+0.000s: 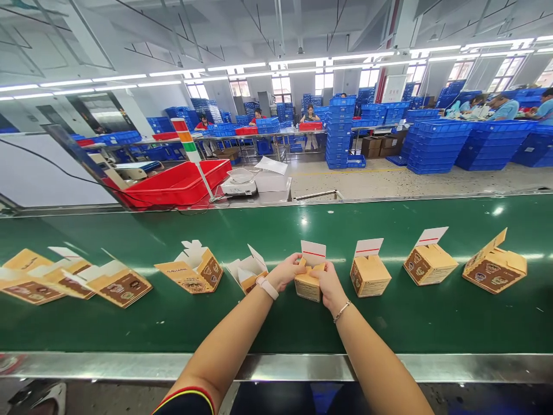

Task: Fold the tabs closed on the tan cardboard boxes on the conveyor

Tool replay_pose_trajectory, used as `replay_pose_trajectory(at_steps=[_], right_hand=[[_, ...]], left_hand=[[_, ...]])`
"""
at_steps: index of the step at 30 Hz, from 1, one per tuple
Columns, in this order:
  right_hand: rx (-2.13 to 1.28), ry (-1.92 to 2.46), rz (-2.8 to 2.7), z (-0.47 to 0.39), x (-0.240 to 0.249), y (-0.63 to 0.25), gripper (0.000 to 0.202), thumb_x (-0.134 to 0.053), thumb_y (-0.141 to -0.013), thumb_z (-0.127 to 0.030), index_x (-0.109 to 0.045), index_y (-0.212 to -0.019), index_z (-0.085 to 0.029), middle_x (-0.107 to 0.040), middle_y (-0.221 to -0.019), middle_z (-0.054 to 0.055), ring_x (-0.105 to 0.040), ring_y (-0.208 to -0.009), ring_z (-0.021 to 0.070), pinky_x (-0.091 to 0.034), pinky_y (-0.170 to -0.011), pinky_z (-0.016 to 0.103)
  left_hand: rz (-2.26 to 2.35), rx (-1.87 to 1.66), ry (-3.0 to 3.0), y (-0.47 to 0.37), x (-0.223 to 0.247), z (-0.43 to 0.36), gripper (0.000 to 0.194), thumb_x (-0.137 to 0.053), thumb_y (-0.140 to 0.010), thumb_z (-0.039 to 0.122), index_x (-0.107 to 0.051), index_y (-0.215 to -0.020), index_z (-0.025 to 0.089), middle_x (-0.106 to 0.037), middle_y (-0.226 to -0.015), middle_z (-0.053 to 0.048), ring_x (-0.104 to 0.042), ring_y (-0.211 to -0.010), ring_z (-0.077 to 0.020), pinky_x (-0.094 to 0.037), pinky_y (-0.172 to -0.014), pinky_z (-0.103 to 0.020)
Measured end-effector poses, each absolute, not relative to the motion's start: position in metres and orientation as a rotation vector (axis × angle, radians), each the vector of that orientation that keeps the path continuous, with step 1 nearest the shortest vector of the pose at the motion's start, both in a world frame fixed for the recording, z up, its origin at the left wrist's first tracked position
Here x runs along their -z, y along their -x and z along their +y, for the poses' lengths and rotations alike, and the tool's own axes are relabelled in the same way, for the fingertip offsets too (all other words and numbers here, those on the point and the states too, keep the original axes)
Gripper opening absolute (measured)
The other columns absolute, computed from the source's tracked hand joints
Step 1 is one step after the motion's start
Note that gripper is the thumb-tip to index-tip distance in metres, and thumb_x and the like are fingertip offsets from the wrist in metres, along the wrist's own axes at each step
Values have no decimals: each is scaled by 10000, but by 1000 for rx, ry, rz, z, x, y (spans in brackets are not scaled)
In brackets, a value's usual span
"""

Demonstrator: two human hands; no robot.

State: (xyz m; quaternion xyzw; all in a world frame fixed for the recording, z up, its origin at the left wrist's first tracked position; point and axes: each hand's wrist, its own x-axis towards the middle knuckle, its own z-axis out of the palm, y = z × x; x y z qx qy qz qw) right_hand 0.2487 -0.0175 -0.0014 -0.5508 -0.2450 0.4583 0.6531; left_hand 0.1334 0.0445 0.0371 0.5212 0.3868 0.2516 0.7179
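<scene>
A small yellow-and-brown cardboard box (307, 290) stands on the green belt (276, 331) in front of me. Its white lid flap with a red strip (313, 252) points up at the back. My left hand (286, 272) has its fingers closed on the box's left top edge, by a side flap. At the right top edge, my right hand (330, 286) grips the box with thumb and fingers. An open box (248, 281) is partly hidden behind my left wrist. Right of my hands sits another box (371, 278), side flaps folded in and lid raised.
Two more lid-up boxes stand farther right, including a brown-sided box (495, 270). Several open boxes, such as one with spread flaps (207, 271), stand to the left. Beyond the belt are a red bin (181, 184), a signal light (188, 141) and stacked blue crates (339, 132). People work behind.
</scene>
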Motion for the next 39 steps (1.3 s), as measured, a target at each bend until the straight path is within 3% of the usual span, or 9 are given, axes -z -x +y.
replay_pose_trajectory(at_steps=[5,8,11,15,19,26,29,33,39], right_hand=[[-1030,1265,-552,-15,3,-258,295,-561,-615,-156,-436,-872,-229,-626,-772,14,-667,-709,227,-572,-616,393],[-901,1277,-563,-17,-1,-263,301,-598,-669,-240,-434,-921,-232,-603,-917,59,-638,-910,250,-559,-779,443],[-243,1304,-692,-29,-13,-258,378,-611,-726,-318,-430,-1043,-218,-475,-1196,134,-473,-1202,289,-405,-1023,535],[500,1004,-1137,-52,-25,-230,413,-558,-794,-283,-394,-1171,-241,-379,-1301,120,-406,-1272,286,-388,-1033,552],[249,1044,-1713,-55,-17,-203,562,-489,-849,-276,-304,-1376,-207,-474,-1313,142,-425,-1288,280,-417,-1035,501],[-119,1493,-2046,-46,0,-199,697,-565,-848,-457,-333,-1465,-232,-344,-1519,122,-310,-1360,398,-310,-1037,647],[-116,1507,-1926,-44,-2,-201,545,-609,-839,-439,-505,-1352,-287,-442,-1462,90,-354,-1329,386,-333,-1010,632],[-142,1370,-1731,-38,1,-202,178,-606,-859,-370,-713,-968,-278,-614,-1258,66,-487,-1198,303,-396,-978,528],[-206,1154,-1319,-34,6,-204,322,-561,-848,-292,-499,-547,-195,-626,-1002,86,-584,-954,209,-480,-839,387]], left_hand=[[897,-549,-1201,-150,-39,42,355,-721,-603,97,-591,-928,157,-674,-822,-47,-640,-717,-168,-497,-744,-319],[950,-642,-1283,-153,-45,33,319,-709,-652,153,-577,-943,148,-661,-873,-85,-648,-800,-206,-505,-793,-374],[939,-1075,-1594,-137,-47,16,275,-634,-755,255,-557,-1007,174,-630,-1041,-125,-617,-1005,-250,-489,-868,-424],[746,-2036,-1939,-89,-35,-2,410,-614,-793,328,-443,-1155,239,-527,-1215,-101,-522,-1177,-254,-399,-1008,-499],[1136,-2077,-1760,-55,-11,8,631,-649,-783,397,-356,-1308,206,-380,-1381,-167,-387,-1315,-299,-336,-1062,-497],[960,-1567,-1532,-59,22,19,592,-580,-779,616,-506,-1186,194,-587,-1214,-152,-587,-1103,-276,-472,-933,-424],[936,-1604,-1565,-60,22,17,498,-645,-761,558,-538,-1091,200,-632,-1130,-131,-607,-1064,-259,-485,-900,-403],[909,-1606,-1658,-58,15,20,450,-688,-738,513,-536,-1031,207,-644,-1024,-93,-631,-948,-221,-498,-859,-384],[1074,-1372,-1844,-72,9,23,448,-641,-743,545,-587,-1029,204,-649,-932,-83,-619,-896,-250,-492,-846,-427]])
